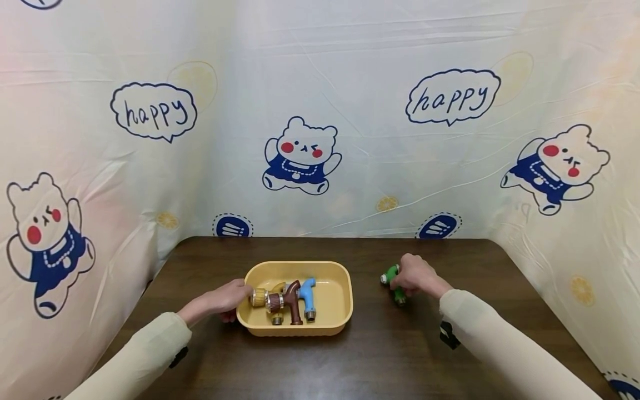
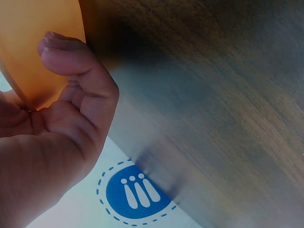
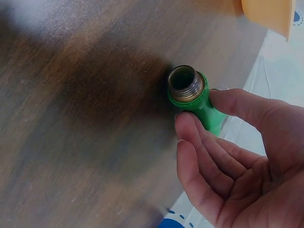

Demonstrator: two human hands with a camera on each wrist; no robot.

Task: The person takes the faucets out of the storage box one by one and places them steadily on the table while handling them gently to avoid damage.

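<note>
My right hand (image 1: 416, 275) pinches the green tap (image 1: 392, 273), thumb on one side of its body and fingers on the other. My left hand (image 1: 227, 297) curls round the wall of the yellow tray (image 1: 327, 329) at its left end, thumb and fingers on either side. The green tap is over the right half of the desk (image 1: 380, 361), between the tray and the right edge; I cannot tell whether it touches the wood.

To hold it well, I should keep my pads square on the smooth body behind the threaded end (image 3: 188, 85), with even pressure so it does not roll, while my left hand steadies the tray without tipping it.

The tap's long axis runs roughly from the far edge toward the near edge, slightly aslant. The threaded end points toward the near edge, a little to the right; the silver-tipped end points toward the left edge, where the tray holds a blue tap (image 1: 306, 294), a brown tap (image 1: 292, 303) and a yellow tap (image 1: 259, 298).
</note>
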